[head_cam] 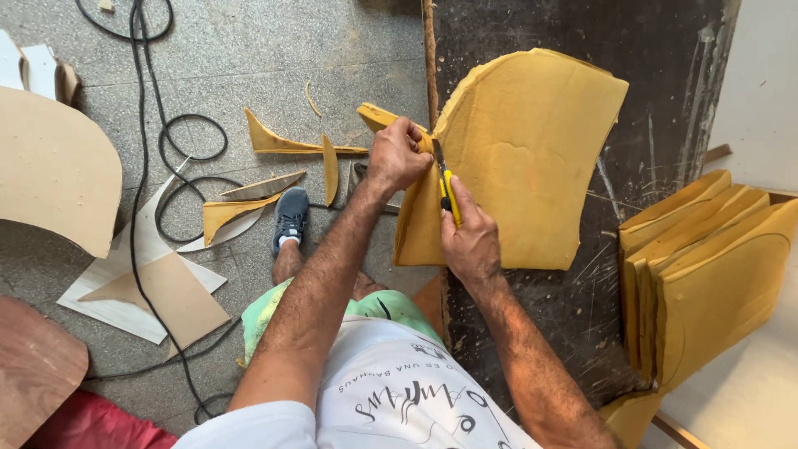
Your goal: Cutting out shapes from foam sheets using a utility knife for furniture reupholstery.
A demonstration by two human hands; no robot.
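Foam sheet [532, 158], yellow, centre right of frame, flat on dark workbench [657, 100]. Left hand [397, 156] clenched on the loose edge strip, pulling it taut for the blade. Right hand [471, 241] closed around yellow utility knife [447, 189], apparently mid-cut. Stacked foam pieces [706, 274] lower right; offcuts [283, 143] on floor, upper left.

left hand [397, 156]: fingers clenched (knuckles up) | right hand [470, 239]: fingers curled, both forearms extended

A dark scratched workbench [582, 316] carries the yellow foam sheet [532, 158] and stacked foam pieces [706, 274].
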